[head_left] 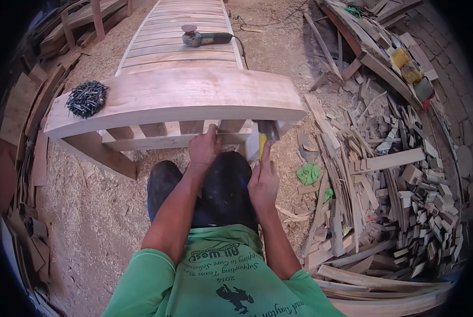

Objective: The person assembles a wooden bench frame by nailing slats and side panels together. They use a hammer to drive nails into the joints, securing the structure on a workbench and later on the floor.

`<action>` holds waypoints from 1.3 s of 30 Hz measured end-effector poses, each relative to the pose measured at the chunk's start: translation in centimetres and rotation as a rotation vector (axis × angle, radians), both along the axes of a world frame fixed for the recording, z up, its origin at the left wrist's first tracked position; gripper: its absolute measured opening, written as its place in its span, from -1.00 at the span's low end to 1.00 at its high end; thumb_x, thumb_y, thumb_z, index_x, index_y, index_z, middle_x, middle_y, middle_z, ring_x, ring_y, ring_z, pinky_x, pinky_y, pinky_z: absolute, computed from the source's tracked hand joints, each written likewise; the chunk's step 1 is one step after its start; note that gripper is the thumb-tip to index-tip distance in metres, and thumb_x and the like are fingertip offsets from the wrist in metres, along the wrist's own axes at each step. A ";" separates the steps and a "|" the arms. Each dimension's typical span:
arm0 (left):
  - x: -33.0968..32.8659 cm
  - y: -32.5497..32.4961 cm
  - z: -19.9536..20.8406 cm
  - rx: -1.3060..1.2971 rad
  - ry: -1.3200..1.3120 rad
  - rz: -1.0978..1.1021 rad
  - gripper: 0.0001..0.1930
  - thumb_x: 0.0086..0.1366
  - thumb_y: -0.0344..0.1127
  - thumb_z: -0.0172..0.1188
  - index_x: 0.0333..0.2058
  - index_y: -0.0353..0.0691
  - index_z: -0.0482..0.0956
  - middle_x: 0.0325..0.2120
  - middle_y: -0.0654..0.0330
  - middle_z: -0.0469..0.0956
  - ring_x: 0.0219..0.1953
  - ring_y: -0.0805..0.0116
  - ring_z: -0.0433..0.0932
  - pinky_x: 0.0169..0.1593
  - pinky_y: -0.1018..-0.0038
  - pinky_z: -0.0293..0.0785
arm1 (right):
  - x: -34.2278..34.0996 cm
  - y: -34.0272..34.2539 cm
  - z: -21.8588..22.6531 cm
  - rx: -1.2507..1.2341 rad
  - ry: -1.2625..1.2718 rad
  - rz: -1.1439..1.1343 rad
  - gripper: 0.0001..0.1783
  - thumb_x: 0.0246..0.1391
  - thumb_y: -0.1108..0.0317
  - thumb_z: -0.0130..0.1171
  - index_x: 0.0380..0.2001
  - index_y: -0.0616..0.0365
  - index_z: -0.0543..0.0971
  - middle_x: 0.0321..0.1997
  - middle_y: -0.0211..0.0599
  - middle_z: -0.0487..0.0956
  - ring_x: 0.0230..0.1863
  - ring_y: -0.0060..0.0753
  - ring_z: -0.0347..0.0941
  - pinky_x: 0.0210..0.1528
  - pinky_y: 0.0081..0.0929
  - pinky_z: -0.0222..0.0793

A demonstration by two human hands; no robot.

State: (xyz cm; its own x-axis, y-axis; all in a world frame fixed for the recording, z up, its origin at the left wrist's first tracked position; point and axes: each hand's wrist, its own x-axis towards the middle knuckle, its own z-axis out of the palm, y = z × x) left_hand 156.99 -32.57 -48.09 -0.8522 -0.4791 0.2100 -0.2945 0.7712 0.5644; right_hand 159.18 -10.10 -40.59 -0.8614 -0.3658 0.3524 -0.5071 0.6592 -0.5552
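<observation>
A pale wooden frame with a broad curved top rail (189,95) and short upright slats (191,127) under it stands before my knees. Below the rail, my left hand (205,145) has its fingers closed round one of the slats. My right hand (264,179) grips a yellow-handled tool (262,145) with a broad grey metal part, held beside the right-hand post (253,145). The rail hides part of this tool, so its exact kind is unclear. A heap of nails (87,99) rests on the rail's left end.
Behind the rail, an angle grinder (207,38) lies on a long slatted wooden panel (181,55), its cord trailing right. Offcuts (421,211) and long strips (337,174) pile up on the right, near a green plastic scrap (308,174). Boards (30,105) lean at left. Shavings cover the floor.
</observation>
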 end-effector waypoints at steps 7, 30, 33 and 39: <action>-0.1 0.2 0.2 -0.005 -0.019 -0.011 -0.54 0.43 0.17 0.29 0.03 -0.08 0.59 -0.39 -0.07 0.76 -0.26 -0.28 0.75 -0.12 -0.18 0.61 | -0.4 0.1 0.3 -0.108 0.073 0.000 -0.22 0.48 0.43 0.05 0.69 0.07 0.15 -0.11 0.32 0.63 -0.23 0.40 0.63 -0.19 0.15 0.56; 19.5 -13.2 25.1 -0.161 0.734 0.609 -0.51 0.51 -0.03 0.38 0.23 -0.25 0.67 0.07 -0.01 0.67 0.15 0.12 0.63 0.13 0.18 0.57 | -2.7 0.4 -2.8 0.033 -0.143 -0.010 -0.23 0.49 0.50 0.02 0.70 -0.05 0.18 -0.12 0.19 0.66 -0.19 0.29 0.62 -0.14 0.12 0.50; 22.1 -21.4 24.4 0.204 0.568 0.400 -0.46 0.51 0.06 0.37 0.12 -0.37 0.78 -0.12 0.11 0.83 -0.02 0.28 0.74 0.16 0.36 0.56 | -0.8 0.4 -1.3 -0.077 0.095 -0.009 -0.21 0.48 0.44 0.08 0.70 -0.05 0.17 -0.25 0.11 0.61 -0.27 0.27 0.60 -0.21 0.10 0.48; 22.1 -22.0 27.8 0.609 0.477 0.204 -0.68 0.46 -0.09 0.48 -0.05 -0.23 0.82 -0.19 0.38 0.76 -0.14 0.62 0.58 0.03 0.58 0.41 | -1.4 1.7 -2.2 0.117 -0.037 0.027 -0.17 0.44 0.45 0.10 0.70 0.00 0.15 -0.26 0.19 0.62 -0.32 0.32 0.60 -0.25 0.21 0.55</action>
State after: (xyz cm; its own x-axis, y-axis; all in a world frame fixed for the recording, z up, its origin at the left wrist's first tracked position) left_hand 179.05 -54.55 -20.26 -0.6200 -0.7635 0.1807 -0.0173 0.2436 0.9697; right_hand 157.80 -8.36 -42.82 -0.8623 -0.4254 0.2746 -0.5061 0.7072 -0.4938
